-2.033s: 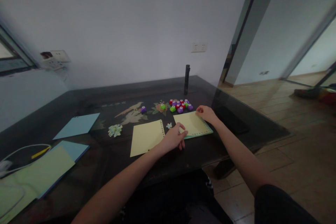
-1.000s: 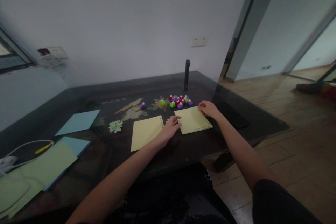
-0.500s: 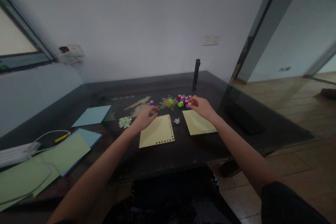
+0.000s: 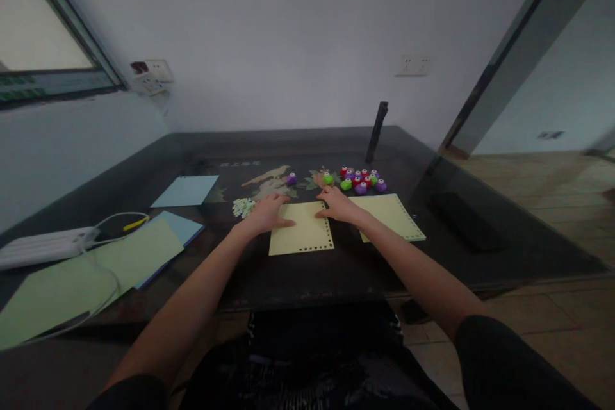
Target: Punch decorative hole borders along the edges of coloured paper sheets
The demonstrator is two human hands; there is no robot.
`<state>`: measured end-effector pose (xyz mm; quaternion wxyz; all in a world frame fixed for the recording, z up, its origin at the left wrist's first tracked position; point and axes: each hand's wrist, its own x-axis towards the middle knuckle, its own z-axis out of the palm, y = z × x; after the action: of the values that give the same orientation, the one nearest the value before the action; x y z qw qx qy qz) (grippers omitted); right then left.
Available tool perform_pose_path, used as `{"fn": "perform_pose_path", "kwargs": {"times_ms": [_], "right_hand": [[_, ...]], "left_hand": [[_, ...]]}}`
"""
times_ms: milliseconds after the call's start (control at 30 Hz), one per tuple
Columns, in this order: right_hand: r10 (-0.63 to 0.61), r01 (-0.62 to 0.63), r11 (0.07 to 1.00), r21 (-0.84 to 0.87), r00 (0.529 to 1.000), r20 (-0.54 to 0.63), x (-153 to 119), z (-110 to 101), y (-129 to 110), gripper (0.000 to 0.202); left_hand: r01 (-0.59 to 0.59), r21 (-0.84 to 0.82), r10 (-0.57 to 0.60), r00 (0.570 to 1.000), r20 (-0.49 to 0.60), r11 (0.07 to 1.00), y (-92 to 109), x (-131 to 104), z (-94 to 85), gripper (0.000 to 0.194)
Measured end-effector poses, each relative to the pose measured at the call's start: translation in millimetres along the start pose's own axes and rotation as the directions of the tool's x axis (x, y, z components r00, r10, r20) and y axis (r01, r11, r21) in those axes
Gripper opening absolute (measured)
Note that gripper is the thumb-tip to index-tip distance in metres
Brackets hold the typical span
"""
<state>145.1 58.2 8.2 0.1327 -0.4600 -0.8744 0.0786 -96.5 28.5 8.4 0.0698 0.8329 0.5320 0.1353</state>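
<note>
A sheet of yellow paper [image 4: 302,234] with punched holes along its right and bottom edges lies in front of me. My left hand [image 4: 267,213] rests at its upper left, fingers stretched and thumb over the sheet. At the upper right corner is my right hand [image 4: 339,204], its thumb and fingers apart above the hole edge. Neither hand grips anything that I can see. Just left of my left hand sits a pile of small pale pieces [image 4: 243,207]. Beyond the hands stand a purple bead-like toy [image 4: 291,179] and a green one [image 4: 327,178], each with a white eye-like top.
Several red, purple and green toys [image 4: 360,180] cluster behind a second yellow sheet [image 4: 391,216]. A black upright stick [image 4: 377,132] stands at the back. Rightward lies a dark flat object [image 4: 466,221]. Blue paper [image 4: 186,191], green paper [image 4: 91,285] and a white power strip [image 4: 45,248] lie left.
My right hand has moved left from the toy cluster to the yellow sheet. My left hand has lowered onto the sheet's left side. The view has shifted slightly left.
</note>
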Motion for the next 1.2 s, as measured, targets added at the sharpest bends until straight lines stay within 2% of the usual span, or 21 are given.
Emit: {"fn": "perform_pose_path", "kwargs": {"times_ms": [200,433,567,633,700,767,867,967,1067,1200], "right_hand": [[-0.021,0.023,0.999,0.043,0.999,-0.030,-2.0,2.4,2.6,0.042],[0.023,0.003,0.988,0.154,0.986,-0.165,-3.0,-0.9,-2.6,0.027],[0.101,-0.062,0.945,0.320,0.989,-0.109,-5.2,-4.5,-4.8,0.015],[0.120,-0.085,0.912,0.401,0.991,-0.065,-7.4,-6.2,-5.3,0.017],[0.141,-0.118,0.861,0.495,0.990,-0.009,-9.7,-8.0,-5.9,0.021],[0.161,-0.160,0.771,0.616,0.985,0.054,-11.6,-9.7,-6.0,0.021],[0.195,-0.198,0.603,0.773,0.976,0.099,-12.5,-11.2,-3.8,0.017],[0.261,-0.200,0.495,0.846,0.963,0.075,-11.6,-11.4,0.9,0.013],[0.315,-0.186,0.415,0.891,0.948,0.051,-10.5,-13.3,5.1,0.010],[0.372,-0.159,0.413,0.897,0.928,-0.007,-10.4,-19.4,7.0,0.009]], "left_hand": [[0.039,-0.040,-0.038,0.999,0.027,0.998,3.8,0.2,-2.5,0.069],[0.012,-0.002,-0.012,1.000,0.024,1.000,5.7,-2.2,-3.6,0.068],[-0.004,-0.002,0.004,1.000,0.005,1.000,5.9,-2.2,-3.0,0.067],[-0.007,-0.031,0.007,1.000,0.003,1.000,5.8,-0.7,-4.8,0.066],[-0.003,-0.108,0.003,1.000,-0.006,0.994,4.3,2.1,-7.9,0.059],[0.028,-0.234,-0.038,0.998,-0.042,0.972,0.7,5.7,-11.3,0.049],[0.107,-0.468,-0.173,0.980,-0.099,0.877,-6.0,10.7,-14.0,0.041],[0.149,-0.679,-0.275,0.958,-0.081,0.719,-7.8,12.3,-14.3,0.037],[0.161,-0.816,-0.282,0.959,-0.002,0.556,-1.7,9.9,-15.2,0.033],[0.197,-0.890,-0.199,0.972,0.123,0.412,8.7,5.4,-17.4,0.036]]}}
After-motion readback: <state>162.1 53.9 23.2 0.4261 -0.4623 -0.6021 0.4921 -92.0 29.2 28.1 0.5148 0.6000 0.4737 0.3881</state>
